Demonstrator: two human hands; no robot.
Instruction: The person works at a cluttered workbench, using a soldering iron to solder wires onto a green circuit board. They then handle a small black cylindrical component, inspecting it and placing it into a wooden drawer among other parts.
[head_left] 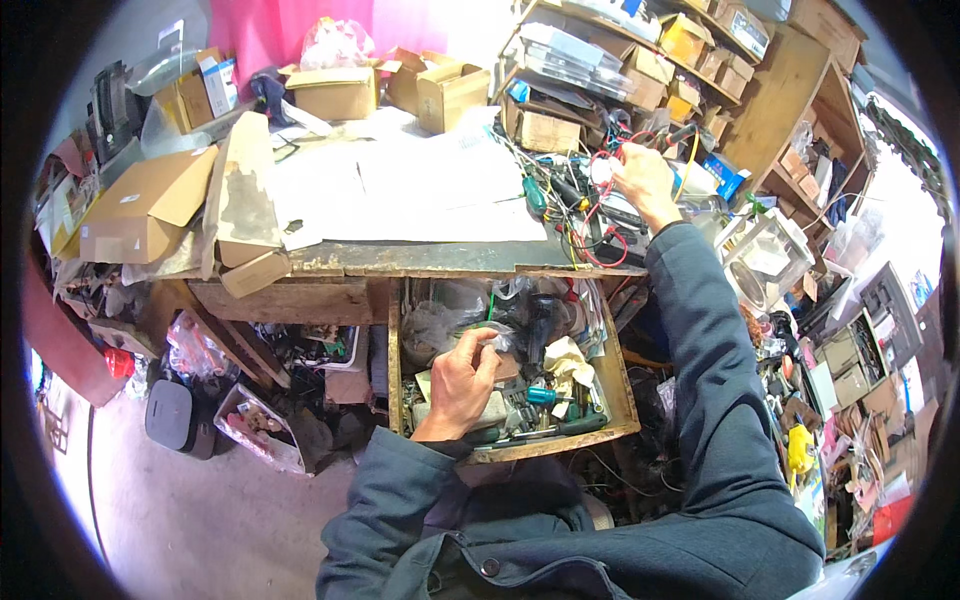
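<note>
My left hand is over the pulled-out wooden drawer, its fingers loosely bent and apart, with nothing seen in them. Around it in the drawer lie clear plastic bags, a crumpled cream cloth or paper, a teal cylindrical piece and several hand tools. My right hand reaches to the back right of the bench, fingers closed at a tangle of red wires. What they grip is too small to tell. Close by lies a green-handled screwdriver.
White sheets cover the bench middle. Cardboard boxes stand at the left and back. Packed shelves rise at the back right. A clear plastic frame-like container sits beside my right arm. A dark bin stands on the floor.
</note>
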